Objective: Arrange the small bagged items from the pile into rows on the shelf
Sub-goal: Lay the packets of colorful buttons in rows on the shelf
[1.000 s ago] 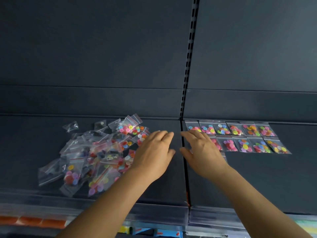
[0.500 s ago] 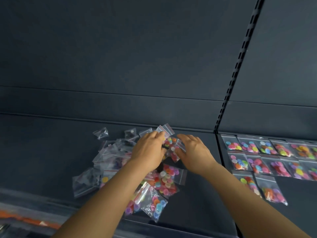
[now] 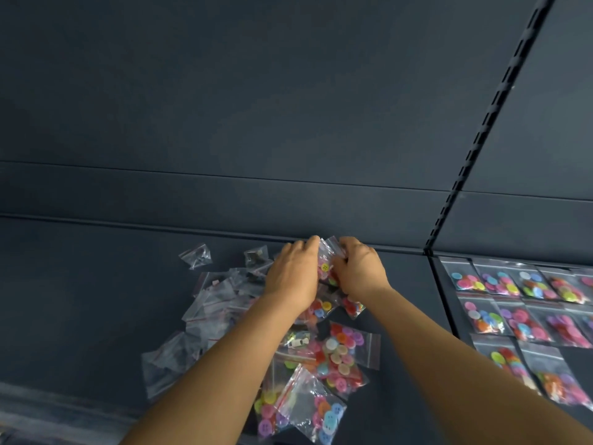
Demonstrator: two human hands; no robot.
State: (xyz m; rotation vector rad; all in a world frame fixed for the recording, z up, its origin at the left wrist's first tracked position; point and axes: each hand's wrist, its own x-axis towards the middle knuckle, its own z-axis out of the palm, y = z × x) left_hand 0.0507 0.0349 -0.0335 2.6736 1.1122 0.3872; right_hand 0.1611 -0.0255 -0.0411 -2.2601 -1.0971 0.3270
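Bags lie loose on the dark shelf (image 3: 96,300) well to the left of the grip: two small clear ones (image 3: 195,255) sit apart near the back edge, and a pile of bagged items (image 3: 224,303) spreads from there toward the front, mostly clear packets with red seal strips. Nearer the front, below the grip, the pile holds fuller packets of bright buttons (image 3: 343,354), overlapping one another at odd angles.

The left hand (image 3: 293,277) lies palm down over the far part of the pile, its fingertips meeting a small bag (image 3: 326,261) that stands up between both hands. The right hand (image 3: 361,268) closes on the same bag from the other side. Both grips are clamped on this bag: a yellow button shows through the plastic in the gap between the hands, and the top corner of the bag pokes up above the fingers. Both bare forearms run from the lower edge up to it, the left one crossing over the pile.

To the right of the grip, past a slotted upright (image 3: 481,136) and the seam in the shelf, stand the rows of bags (image 3: 519,303) already laid out flat: a back row, a middle row and a shorter front row, edges touching or nearly so, each packet filled with mixed coloured buttons. The rows run off the right edge.
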